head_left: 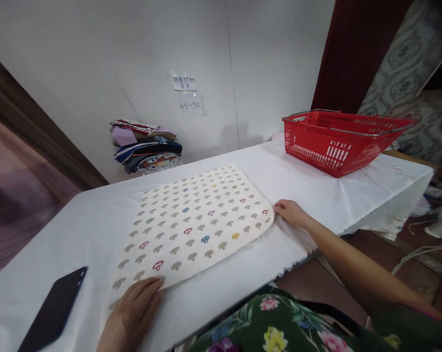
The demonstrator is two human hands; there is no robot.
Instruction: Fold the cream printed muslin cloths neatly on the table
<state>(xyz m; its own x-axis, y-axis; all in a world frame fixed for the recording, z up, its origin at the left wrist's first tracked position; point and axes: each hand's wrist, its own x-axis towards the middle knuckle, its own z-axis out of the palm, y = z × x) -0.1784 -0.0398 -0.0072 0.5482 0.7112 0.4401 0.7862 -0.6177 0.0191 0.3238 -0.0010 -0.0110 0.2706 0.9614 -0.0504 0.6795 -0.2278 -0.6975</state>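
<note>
A cream cloth with a mushroom print lies spread flat on the white-covered table. At its near left corner is my left hand, fingers together and bent over the cloth's edge; the thumb side is partly hidden. My right hand pinches the edge of the cloth at its rounded right corner, between thumb and fingers.
Behind the cloth, a stack of folded fabrics stands near the wall. A red plastic basket sits at the back right of the table. A dark phone lies at the front left. Two paper labels are on the wall.
</note>
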